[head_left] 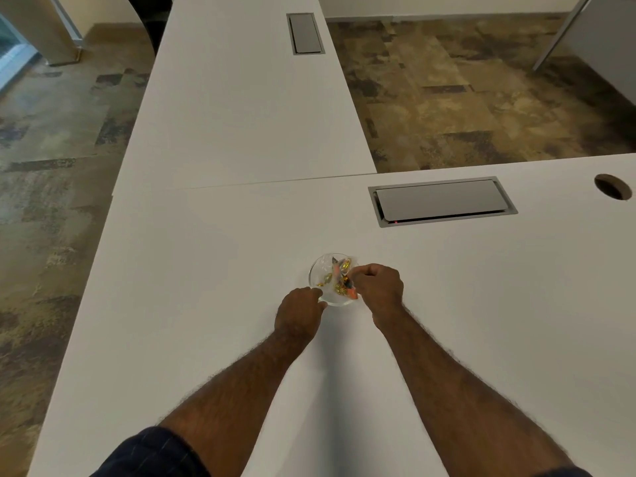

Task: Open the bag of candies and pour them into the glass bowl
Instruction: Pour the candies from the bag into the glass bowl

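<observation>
The left hand [298, 313] rests on the white surface [192, 290] with its fingers curled, their tips touching the near rim of the glass bowl [318, 270]; it seems to steady the bowl rather than grip it, though the contact is small and hard to judge. The right hand [378, 287] hovers over the bowl's right side, fingers bent inward in a loose pinch at the wrapped candies [339, 275]; whether it actually holds one, or a clear bag, cannot be told from this view. The bowl stands on the surface between the two hands, just ahead of the left fingertips, and holds gold and orange wrapped sweets. Their wrappers are too small for any writing to be read. Beyond the right hand, well apart, a grey cable hatch [442, 200] is set into the surface.
</observation>
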Action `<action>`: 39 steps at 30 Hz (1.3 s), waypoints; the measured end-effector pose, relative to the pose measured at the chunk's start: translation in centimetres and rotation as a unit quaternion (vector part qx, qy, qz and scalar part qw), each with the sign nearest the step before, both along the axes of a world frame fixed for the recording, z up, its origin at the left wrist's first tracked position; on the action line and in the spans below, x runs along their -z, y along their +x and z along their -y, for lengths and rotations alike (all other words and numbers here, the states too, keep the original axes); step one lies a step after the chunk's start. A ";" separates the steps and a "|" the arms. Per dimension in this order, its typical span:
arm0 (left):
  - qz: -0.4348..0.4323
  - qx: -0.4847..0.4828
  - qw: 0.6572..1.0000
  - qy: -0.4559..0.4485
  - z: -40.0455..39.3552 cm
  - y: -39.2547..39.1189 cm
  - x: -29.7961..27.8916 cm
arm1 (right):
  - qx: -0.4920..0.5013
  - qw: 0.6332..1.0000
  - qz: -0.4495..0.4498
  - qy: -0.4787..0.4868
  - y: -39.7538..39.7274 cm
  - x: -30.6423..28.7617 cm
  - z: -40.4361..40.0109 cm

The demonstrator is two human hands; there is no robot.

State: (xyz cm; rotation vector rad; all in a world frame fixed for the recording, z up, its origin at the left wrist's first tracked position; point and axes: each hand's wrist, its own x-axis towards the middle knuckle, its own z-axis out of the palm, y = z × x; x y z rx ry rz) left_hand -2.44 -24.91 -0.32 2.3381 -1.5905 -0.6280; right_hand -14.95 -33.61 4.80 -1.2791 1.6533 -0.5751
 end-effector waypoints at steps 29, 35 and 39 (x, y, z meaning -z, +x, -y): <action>-0.091 -0.107 0.989 -0.053 -2.0 -0.7 -3.1 | 0.074 0.977 0.198 0.024 -1.5 -7.1 -0.9; -0.536 -0.346 0.760 -0.122 -4.4 -0.9 -6.5 | 0.083 0.913 0.378 0.130 -1.7 -4.8 -6.9; -0.540 -0.353 0.753 -0.131 -6.5 -0.3 -6.5 | 0.042 0.896 0.390 0.207 -2.0 -2.4 -10.6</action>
